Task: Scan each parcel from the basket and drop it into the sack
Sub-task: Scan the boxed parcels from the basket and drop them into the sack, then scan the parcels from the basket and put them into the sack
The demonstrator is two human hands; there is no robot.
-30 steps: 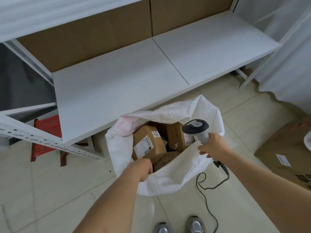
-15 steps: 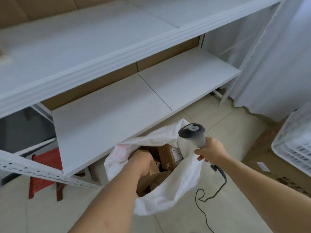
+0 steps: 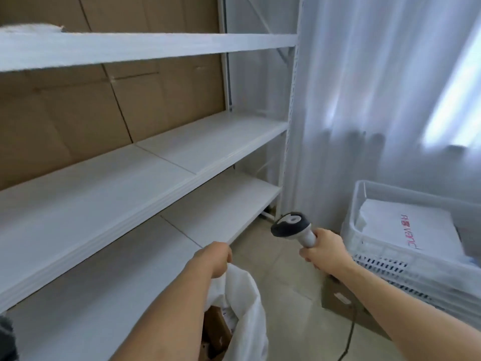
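My left hand (image 3: 214,260) grips the rim of the white woven sack (image 3: 244,306) at the bottom centre. Brown cardboard parcels (image 3: 217,327) show inside the sack's mouth. My right hand (image 3: 321,252) holds a handheld barcode scanner (image 3: 292,227) with a grey head and white handle, its cable (image 3: 350,334) trailing down. At the right stands a white plastic basket (image 3: 385,254) holding a white parcel with red lettering (image 3: 406,230).
White metal shelving (image 3: 145,178) with bare boards fills the left and centre, brown cardboard behind it. A brown carton (image 3: 338,298) sits on the tiled floor under the basket. White curtains (image 3: 364,100) hang at the right.
The view has swung up and to the right, from the sack toward the basket. My left hand has come out of the sack's mouth and now grips its rim. The scanner stays in my right hand.
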